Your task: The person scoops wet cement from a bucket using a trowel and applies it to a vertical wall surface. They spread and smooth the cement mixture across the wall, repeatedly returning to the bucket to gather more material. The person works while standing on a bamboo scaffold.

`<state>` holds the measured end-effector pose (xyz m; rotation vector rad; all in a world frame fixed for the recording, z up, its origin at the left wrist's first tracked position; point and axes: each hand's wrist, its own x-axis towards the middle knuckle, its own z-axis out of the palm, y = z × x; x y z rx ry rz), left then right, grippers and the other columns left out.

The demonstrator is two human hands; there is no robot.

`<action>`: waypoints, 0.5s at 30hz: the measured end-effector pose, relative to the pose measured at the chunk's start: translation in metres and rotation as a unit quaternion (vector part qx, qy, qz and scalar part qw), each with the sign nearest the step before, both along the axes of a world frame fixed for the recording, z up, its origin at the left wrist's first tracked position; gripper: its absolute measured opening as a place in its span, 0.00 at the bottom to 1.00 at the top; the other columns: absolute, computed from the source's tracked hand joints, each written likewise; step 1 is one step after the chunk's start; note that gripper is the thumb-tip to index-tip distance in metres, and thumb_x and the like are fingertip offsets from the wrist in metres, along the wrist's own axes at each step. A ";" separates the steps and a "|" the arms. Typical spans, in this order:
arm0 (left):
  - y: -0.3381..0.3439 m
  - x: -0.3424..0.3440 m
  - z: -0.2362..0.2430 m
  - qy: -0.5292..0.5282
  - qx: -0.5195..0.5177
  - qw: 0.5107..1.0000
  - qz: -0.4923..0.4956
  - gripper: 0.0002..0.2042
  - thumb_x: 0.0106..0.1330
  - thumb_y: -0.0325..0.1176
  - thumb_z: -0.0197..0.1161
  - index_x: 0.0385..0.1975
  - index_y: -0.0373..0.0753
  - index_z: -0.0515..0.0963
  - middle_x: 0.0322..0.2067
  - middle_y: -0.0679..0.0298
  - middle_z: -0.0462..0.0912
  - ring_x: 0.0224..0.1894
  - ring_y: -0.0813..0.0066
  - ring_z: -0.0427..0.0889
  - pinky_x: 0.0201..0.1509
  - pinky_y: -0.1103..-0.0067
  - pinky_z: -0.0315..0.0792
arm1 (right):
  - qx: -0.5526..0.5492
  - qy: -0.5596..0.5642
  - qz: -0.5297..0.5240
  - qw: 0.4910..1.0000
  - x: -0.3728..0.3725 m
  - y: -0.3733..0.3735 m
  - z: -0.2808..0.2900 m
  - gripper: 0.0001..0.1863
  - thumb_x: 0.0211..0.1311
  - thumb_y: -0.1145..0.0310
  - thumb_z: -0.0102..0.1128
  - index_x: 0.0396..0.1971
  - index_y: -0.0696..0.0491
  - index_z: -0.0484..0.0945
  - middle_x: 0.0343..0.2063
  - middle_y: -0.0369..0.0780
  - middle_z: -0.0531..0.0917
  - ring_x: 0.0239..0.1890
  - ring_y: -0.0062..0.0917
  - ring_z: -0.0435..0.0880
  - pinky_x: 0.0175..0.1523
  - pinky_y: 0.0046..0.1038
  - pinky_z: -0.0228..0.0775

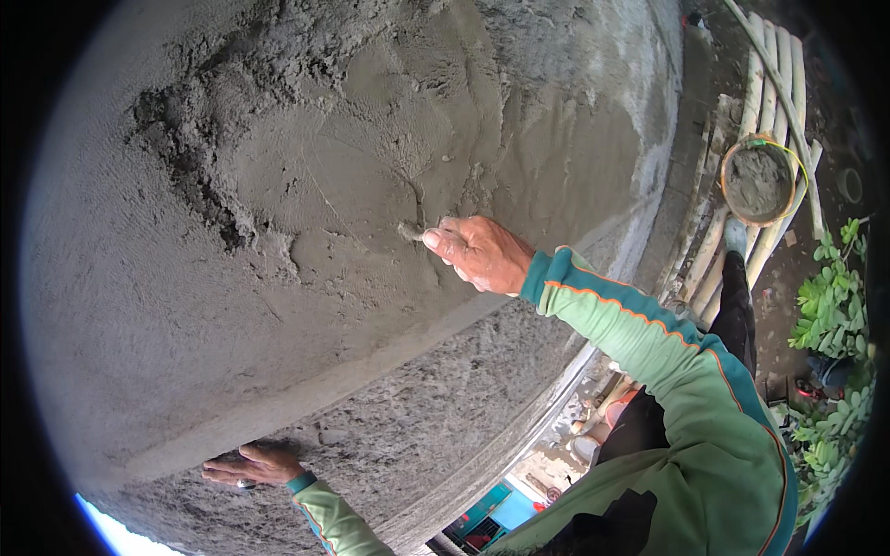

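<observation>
A grey wall (213, 343) coated in wet mortar fills most of the view. My right hand (487, 257) is closed around the handle of a mortar-smeared trowel (409, 230), whose blade blends with the coating and is hard to make out. Ridges and smoothed patches of mortar surround it. Lower left, my left hand (255, 465) rests against the rougher, darker strip of wall (399, 408), its fingers stretched out and a ring on one of them. Nothing is in that hand.
At the right, a bucket of mortar (758, 181) with a yellow handle stands on bamboo poles (774, 83) laid side by side. My foot (735, 235) is on the poles beside it. Green leafy plants (832, 301) grow at the far right. Below are containers (584, 449) on the ground.
</observation>
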<state>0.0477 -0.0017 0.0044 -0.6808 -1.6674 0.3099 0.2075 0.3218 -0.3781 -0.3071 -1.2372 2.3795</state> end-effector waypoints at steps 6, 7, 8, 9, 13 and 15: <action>-0.003 0.000 -0.004 0.013 -0.006 1.000 0.008 0.51 0.66 0.80 0.27 0.81 0.46 0.45 0.80 0.49 0.40 0.82 0.49 0.37 0.81 0.47 0.42 | 0.236 -0.153 -0.157 0.947 0.013 -0.013 -0.045 0.27 0.73 0.44 0.57 0.32 0.57 0.75 0.19 0.51 0.77 0.20 0.51 0.74 0.30 0.46 0.71; -0.003 0.001 -0.004 0.013 -0.002 1.000 0.008 0.52 0.66 0.80 0.27 0.81 0.45 0.45 0.80 0.48 0.40 0.82 0.49 0.37 0.81 0.47 0.41 | 0.237 -0.181 -0.179 0.937 0.015 -0.012 -0.059 0.26 0.73 0.45 0.58 0.32 0.57 0.75 0.19 0.51 0.77 0.20 0.50 0.74 0.30 0.46 0.71; -0.004 0.005 -0.005 0.014 0.003 1.000 0.011 0.52 0.66 0.80 0.26 0.81 0.45 0.45 0.80 0.48 0.40 0.82 0.49 0.36 0.81 0.47 0.40 | 0.240 -0.208 -0.199 0.927 0.017 -0.009 -0.074 0.25 0.73 0.46 0.58 0.33 0.57 0.74 0.18 0.51 0.77 0.20 0.50 0.75 0.30 0.47 0.71; -0.001 0.008 -0.006 0.011 0.003 1.000 0.009 0.53 0.66 0.81 0.25 0.80 0.43 0.45 0.80 0.46 0.40 0.82 0.48 0.36 0.81 0.47 0.39 | 0.243 -0.234 -0.220 0.915 0.018 -0.004 -0.088 0.25 0.73 0.47 0.59 0.33 0.57 0.74 0.18 0.50 0.76 0.20 0.50 0.75 0.30 0.47 0.71; 0.007 0.008 -0.008 0.012 -0.008 1.000 0.003 0.53 0.66 0.81 0.26 0.80 0.42 0.45 0.80 0.46 0.40 0.82 0.48 0.36 0.81 0.47 0.40 | 0.088 -0.259 -0.223 0.936 0.016 0.002 -0.151 0.25 0.75 0.45 0.55 0.31 0.56 0.73 0.15 0.43 0.74 0.16 0.36 0.74 0.24 0.39 0.67; 0.006 0.002 -0.008 0.009 -0.009 1.000 0.000 0.52 0.66 0.80 0.26 0.80 0.43 0.45 0.80 0.47 0.40 0.82 0.48 0.35 0.81 0.46 0.40 | -0.052 -0.216 -0.192 0.956 0.003 -0.012 -0.180 0.26 0.76 0.44 0.54 0.30 0.54 0.73 0.14 0.38 0.72 0.15 0.26 0.73 0.21 0.33 0.65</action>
